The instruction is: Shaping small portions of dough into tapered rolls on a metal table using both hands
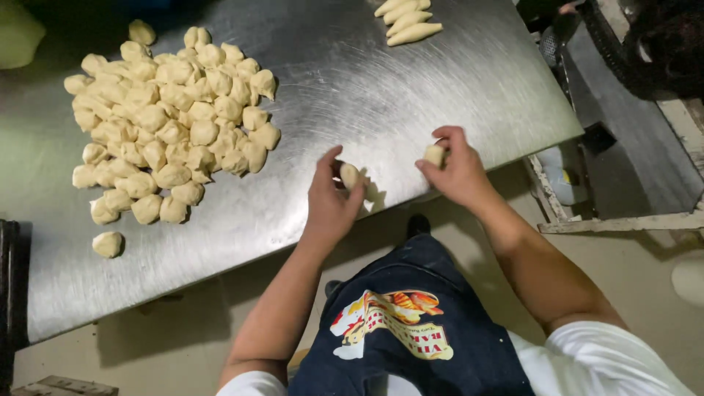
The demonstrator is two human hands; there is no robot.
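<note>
dough pieces [350, 174] [434, 155] | each hand's fingers pinch one: left hand [331, 199], right hand [456, 170] | near steel table [381, 95] front edge

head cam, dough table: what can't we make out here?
- Shaped dough rolls: top edge of the head view cuts the row, count unknown.
- Dough piece in left hand: fingers partly cover it.
- Dough piece in right hand: mostly wrapped by fingers.
- Pile of dough pieces: lower pieces buried.
</note>
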